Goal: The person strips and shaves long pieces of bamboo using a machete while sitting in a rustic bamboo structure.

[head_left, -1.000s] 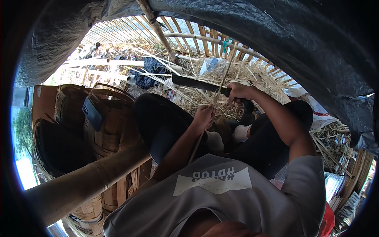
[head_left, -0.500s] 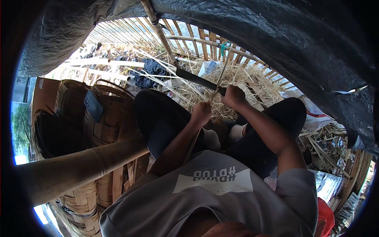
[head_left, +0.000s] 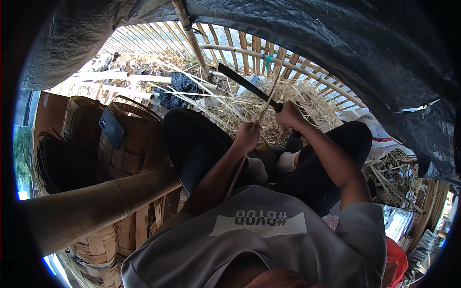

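My left hand (head_left: pixel 247 136) is closed around a thin bamboo strip (head_left: pixel 272 91), which slants from beside my waist up and away toward the fence. In my right hand (head_left: pixel 291 116) is the handle of a long dark machete (head_left: pixel 245 82), its blade pointing up to the left. The blade crosses the strip just beyond my left hand; whether its edge touches the strip I cannot tell. Both hands are above the gap between my bent knees. A heap of pale shavings (head_left: pixel 312 98) lies beyond them.
A thick bamboo pole (head_left: pixel 105 199) runs at my left beside woven baskets (head_left: pixel 132 158), with a phone (head_left: pixel 112 128) on one. A slatted bamboo fence (head_left: pixel 249 53) stands ahead. Dark sheeting (head_left: pixel 384 53) hangs overhead and right. Bamboo poles (head_left: pixel 113 75) lie far left.
The machete's blade has swung upward and its tip now points farther up. My right hand has shifted slightly right, and the strip leans a little more to the right.
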A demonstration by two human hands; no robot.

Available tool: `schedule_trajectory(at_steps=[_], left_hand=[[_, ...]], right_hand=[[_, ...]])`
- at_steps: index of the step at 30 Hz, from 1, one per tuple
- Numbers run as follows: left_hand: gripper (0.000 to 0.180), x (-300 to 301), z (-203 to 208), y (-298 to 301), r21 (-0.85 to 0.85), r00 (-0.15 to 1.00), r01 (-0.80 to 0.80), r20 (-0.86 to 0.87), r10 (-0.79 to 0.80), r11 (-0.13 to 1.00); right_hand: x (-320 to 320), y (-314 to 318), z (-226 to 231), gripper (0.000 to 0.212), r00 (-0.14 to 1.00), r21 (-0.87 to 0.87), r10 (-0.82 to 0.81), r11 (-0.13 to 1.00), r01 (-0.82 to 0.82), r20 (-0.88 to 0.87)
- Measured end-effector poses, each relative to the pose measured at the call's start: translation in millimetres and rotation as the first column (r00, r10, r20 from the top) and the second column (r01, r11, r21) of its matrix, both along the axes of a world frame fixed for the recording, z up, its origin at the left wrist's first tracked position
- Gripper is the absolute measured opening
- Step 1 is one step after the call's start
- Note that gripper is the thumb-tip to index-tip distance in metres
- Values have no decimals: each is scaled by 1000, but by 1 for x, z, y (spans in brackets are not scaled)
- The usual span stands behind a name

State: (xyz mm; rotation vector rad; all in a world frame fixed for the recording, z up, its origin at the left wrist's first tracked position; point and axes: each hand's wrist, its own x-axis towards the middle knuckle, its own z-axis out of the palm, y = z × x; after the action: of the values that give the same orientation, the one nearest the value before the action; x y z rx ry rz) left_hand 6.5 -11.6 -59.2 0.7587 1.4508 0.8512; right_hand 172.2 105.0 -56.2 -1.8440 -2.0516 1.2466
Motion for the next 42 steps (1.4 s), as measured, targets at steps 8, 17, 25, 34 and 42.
schedule_trajectory(at_steps=[8,17,25,34,42], left_hand=[[37,-9,9,-4,-71,941,-28,335,50,997],[38,-5,13,-5,-101,954,-41,292,69,994],[37,-2,18,-5,-61,983,-12,180,23,998],[37,-3,17,0,-85,960,-1,279,25,996],[37,-10,10,4,-141,931,-54,350,101,988]], right_hand=[[-6,0,23,27,966,19,185,981,-192,179],[-15,-10,23,33,961,74,170,979,-190,218],[-7,-4,16,26,950,-721,-166,689,-81,-266],[2,7,3,22,978,-47,198,979,-201,-63],[-11,3,34,47,881,-642,-293,767,-17,-373]])
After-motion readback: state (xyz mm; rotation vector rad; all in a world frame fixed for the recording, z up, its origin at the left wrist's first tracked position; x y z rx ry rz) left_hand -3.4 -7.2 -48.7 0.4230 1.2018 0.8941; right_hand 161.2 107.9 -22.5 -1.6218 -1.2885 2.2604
